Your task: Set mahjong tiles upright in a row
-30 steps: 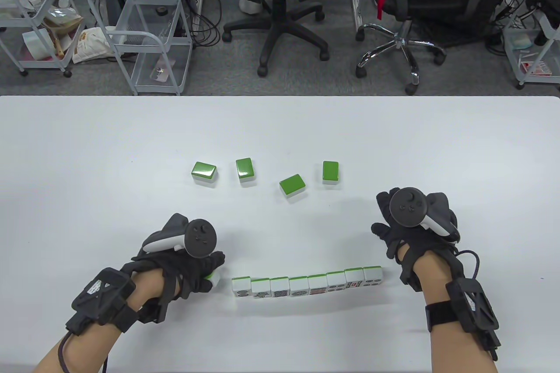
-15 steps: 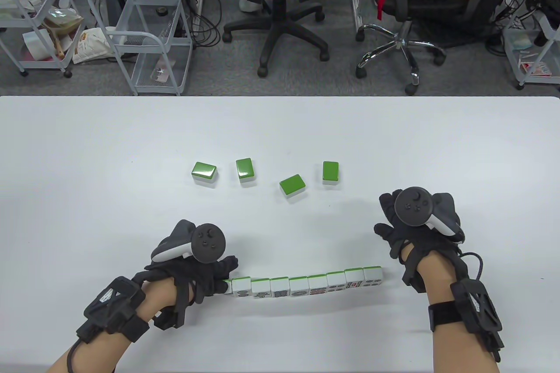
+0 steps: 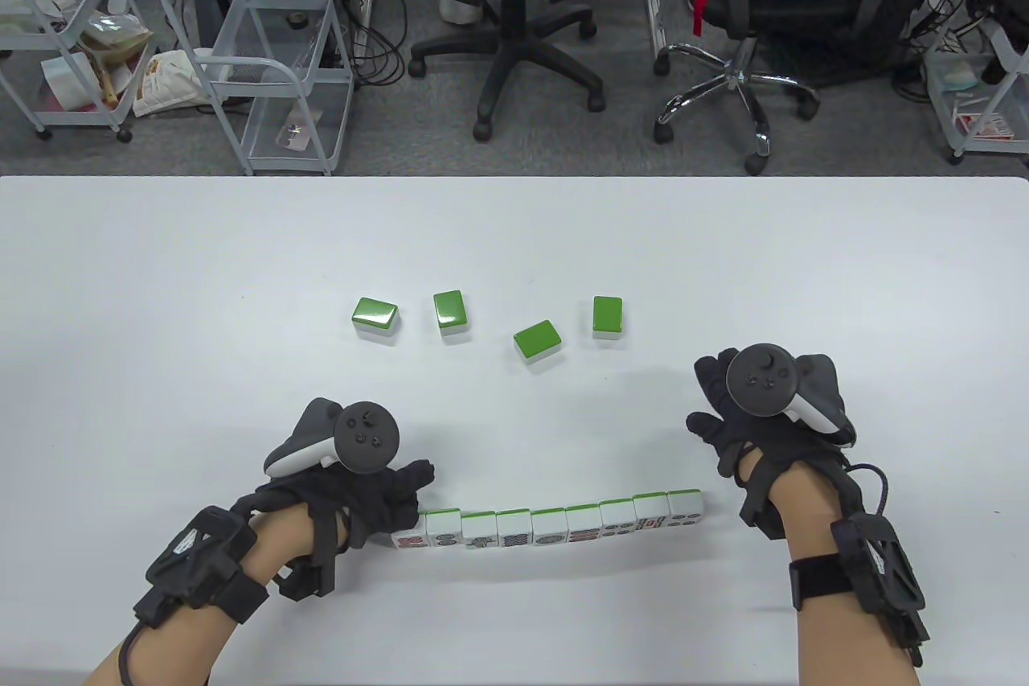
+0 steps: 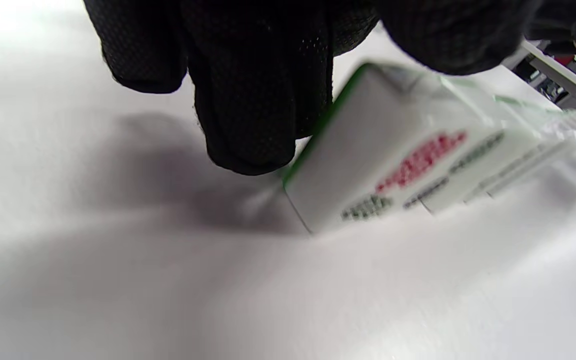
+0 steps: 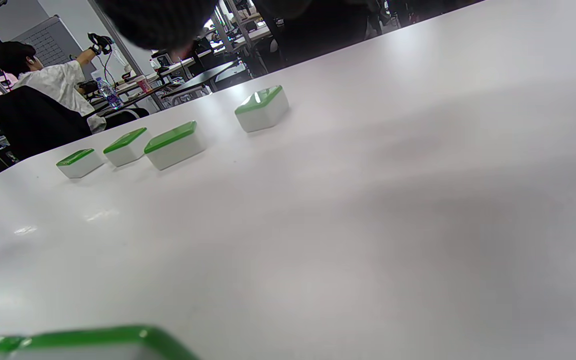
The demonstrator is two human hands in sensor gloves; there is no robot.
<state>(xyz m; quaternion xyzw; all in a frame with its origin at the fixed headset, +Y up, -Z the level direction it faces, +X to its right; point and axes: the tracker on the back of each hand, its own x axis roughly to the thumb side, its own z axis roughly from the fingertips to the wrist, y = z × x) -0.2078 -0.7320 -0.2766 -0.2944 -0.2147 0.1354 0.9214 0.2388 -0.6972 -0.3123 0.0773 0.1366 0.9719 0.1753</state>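
Observation:
Several mahjong tiles stand upright in a row (image 3: 563, 525) near the table's front, faces toward me. My left hand (image 3: 406, 505) holds the leftmost tile (image 3: 410, 540), which has red marks and touches its neighbour. In the left wrist view my fingers (image 4: 253, 115) lie against its green back and my thumb lies over the top of this tile (image 4: 383, 165). My right hand (image 3: 711, 396) rests empty with fingers spread, behind the row's right end. Four more tiles lie flat, green backs up: (image 3: 375, 314), (image 3: 449, 310), (image 3: 537, 339), (image 3: 607, 315).
The white table (image 3: 161, 316) ends at its far edge, with office chairs (image 3: 514, 10) and wire carts (image 3: 265, 75) beyond. The right wrist view shows the flat tiles (image 5: 174, 144) and the green top of the row's end tile (image 5: 93, 340).
My left hand carried a tile rightward to the row's left end and set it against the row; its red-marked face now shows as the hand draws back. My right hand barely moved.

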